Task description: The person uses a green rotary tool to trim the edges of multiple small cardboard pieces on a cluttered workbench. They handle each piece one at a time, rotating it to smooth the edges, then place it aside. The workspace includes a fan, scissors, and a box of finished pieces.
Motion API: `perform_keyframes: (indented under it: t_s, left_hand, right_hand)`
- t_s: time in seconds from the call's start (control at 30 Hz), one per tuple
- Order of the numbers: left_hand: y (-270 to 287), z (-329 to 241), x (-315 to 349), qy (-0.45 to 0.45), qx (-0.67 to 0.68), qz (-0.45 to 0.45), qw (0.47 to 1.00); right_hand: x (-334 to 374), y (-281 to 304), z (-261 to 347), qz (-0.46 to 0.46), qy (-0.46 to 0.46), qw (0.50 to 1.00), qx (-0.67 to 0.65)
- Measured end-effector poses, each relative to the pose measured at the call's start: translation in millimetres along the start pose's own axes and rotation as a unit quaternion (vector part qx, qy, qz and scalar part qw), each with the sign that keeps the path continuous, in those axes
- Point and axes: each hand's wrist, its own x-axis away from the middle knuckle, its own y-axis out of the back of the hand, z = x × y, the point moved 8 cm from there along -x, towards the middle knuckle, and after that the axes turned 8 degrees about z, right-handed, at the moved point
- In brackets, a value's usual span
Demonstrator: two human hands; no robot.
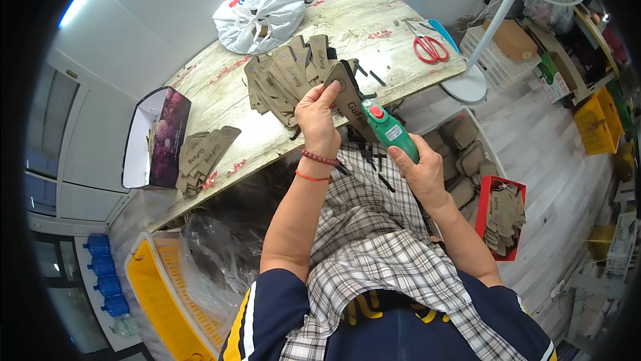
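Note:
My left hand [319, 119] pinches a brown cardboard tag [348, 97] by its upper end, holding it up over my lap. My right hand [419, 169] grips a green handheld tool with a red button [388, 131], its tip pressed against the lower part of that tag. Just beyond the tag, a fanned pile of the same brown tags [284, 77] lies on the pale wooden table [347, 17]. A second, smaller pile of tags [203, 154] rests near the table's front left edge. Short black strips [371, 74] lie on the table and on my checked apron.
On the table are a white plastic bag [262, 13], red scissors [431, 47] and an open purple-lined box [157, 137]. A red box of tags [504, 217] and a bin of brown pieces [464, 154] sit at my right. A yellow crate [167, 294] stands lower left, a white fan [497, 27] at right.

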Motion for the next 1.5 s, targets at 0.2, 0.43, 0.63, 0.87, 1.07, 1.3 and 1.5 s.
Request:
perform_keyframes:
  t_s: [0.2,0.43,0.63,0.87,1.07,1.3,1.5]
  left_hand:
    - [-2,33,11,0.085,0.026,-0.004,0.996]
    - [-6,33,36,0.100,0.009,0.026,0.995]
    - [-4,16,45,0.069,-0.056,0.060,0.994]
    - [2,1,36,0.048,-0.109,0.111,0.987]
    - [2,-17,31,0.037,-0.202,0.134,0.970]
    - [8,-40,17,-0.022,-0.373,0.198,0.906]
    - [8,-57,14,0.008,-0.478,0.247,0.843]
  right_hand:
    - [8,5,-9,-0.020,-0.007,1.000,-0.003]
    - [7,4,-3,-0.029,0.015,0.999,-0.014]
    - [7,8,2,-0.011,0.013,1.000,-0.003]
    - [8,12,3,-0.001,0.019,1.000,0.006]
    - [8,11,7,0.018,0.022,0.999,0.023]
    - [6,8,8,0.054,0.022,0.998,0.037]
    - [2,2,9,0.105,0.015,0.994,0.040]
